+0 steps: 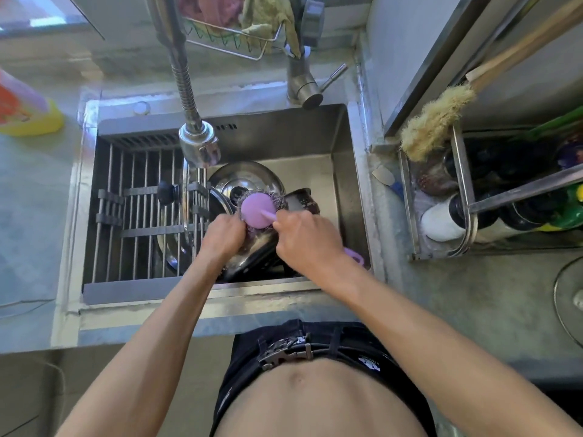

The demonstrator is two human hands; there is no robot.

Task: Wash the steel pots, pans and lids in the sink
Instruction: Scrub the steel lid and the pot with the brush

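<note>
Both hands down in the sink (342,143), close together over a pile of steel things. Left hand (224,233) closed around the near edge of a steel pot (252,252), tipped up on its side. Right hand (303,236) wrapped tight on the pink handle of a scrubber (259,209), a purple round pad with steel wool around it, pressed against the pot. Just behind the scrubber, a shiny lid (249,178) lying flat, and beside it a dark pot (301,200) leaning. One more lid (181,197) standing on edge in the rack (138,216) on the left, black knob sticking out. Tap head (199,145) hanging right above, no water seen coming out. Lots that could go wrong here. Wet, soapy steel, so a slippery grip: one hard push with the scrubber and maybe a pot sliding out and banging down on the lid below. Pile not steady, so maybe a knock and a loud tumble. Standing lid only propped, so maybe a bump from an elbow and a fall. Steel wool scratchy, so maybe sore fingers from a slip. Tap head low, so maybe a bonk when lifting the pot up to rinse.
</note>
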